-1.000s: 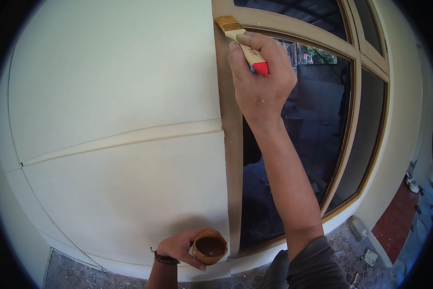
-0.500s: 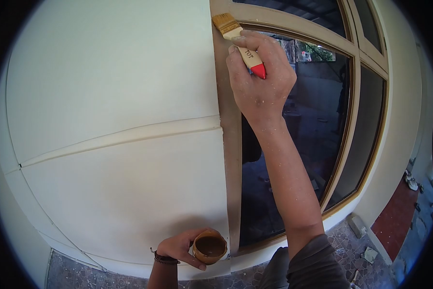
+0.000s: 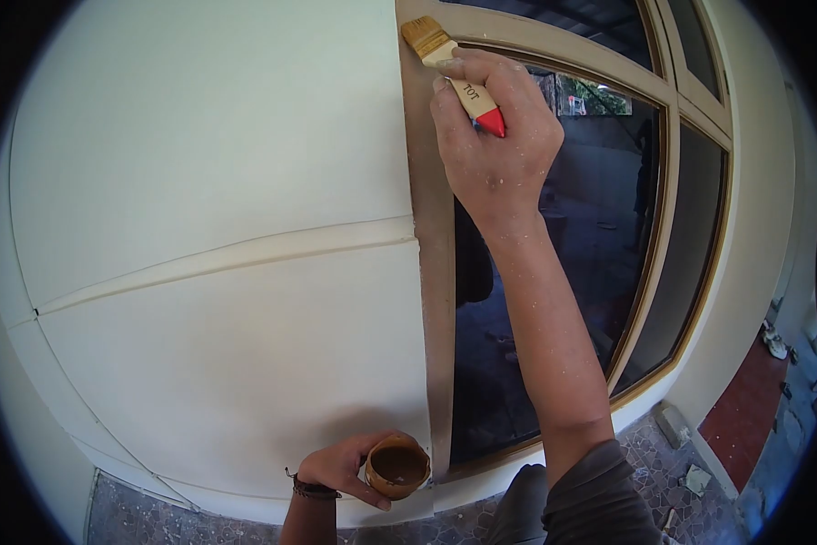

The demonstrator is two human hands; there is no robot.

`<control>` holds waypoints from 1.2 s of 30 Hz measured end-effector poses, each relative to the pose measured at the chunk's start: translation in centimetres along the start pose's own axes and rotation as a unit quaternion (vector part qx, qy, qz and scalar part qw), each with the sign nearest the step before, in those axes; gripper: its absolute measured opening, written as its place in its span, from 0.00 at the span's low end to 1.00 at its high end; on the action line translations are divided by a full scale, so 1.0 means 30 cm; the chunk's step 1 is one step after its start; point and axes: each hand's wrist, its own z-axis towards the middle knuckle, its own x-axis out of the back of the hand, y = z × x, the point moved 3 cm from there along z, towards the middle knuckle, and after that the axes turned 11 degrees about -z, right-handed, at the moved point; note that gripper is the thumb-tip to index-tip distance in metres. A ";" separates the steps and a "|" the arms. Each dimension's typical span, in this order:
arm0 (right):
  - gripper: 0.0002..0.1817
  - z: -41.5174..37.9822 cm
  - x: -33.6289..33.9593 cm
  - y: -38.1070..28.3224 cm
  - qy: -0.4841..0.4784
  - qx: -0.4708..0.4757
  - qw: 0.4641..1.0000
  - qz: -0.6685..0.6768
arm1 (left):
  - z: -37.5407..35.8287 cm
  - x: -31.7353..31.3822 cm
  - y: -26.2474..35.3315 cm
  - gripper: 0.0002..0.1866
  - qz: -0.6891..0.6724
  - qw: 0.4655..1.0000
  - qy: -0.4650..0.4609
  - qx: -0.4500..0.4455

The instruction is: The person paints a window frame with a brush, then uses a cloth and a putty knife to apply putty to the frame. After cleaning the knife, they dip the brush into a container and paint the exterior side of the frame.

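My right hand is closed round the handle of a flat paintbrush with a pale wooden handle and red tip. Its brown bristles lie against the tan window frame, near the upper left corner. Low in the view, my left hand grips a small brown cup by its side. Brownish liquid sits inside the cup, and its rim looks crusted. The cup is close to the pale wall and the lower part of the frame.
A pale wall with a raised horizontal band fills the left. Dark window glass lies behind my right arm. On the patterned stone floor are a grey block and a small pale scrap.
My right hand has shifted slightly up and to the right, and the brush's bristles have moved a little upward along the frame. The cup has barely moved.
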 end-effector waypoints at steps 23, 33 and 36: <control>0.07 -0.006 0.030 -0.027 -0.041 0.000 0.999 -0.013 | -0.011 -0.010 -0.020 0.41 0.006 1.000 0.013 0.000; 0.08 0.036 0.041 -0.033 -0.008 0.033 0.999 -0.007 | -0.013 -0.019 -0.022 0.41 0.002 1.000 0.006 -0.010; 0.08 0.043 0.024 -0.031 -0.006 0.048 0.999 -0.009 | -0.016 -0.020 -0.024 0.40 0.005 1.000 0.002 -0.012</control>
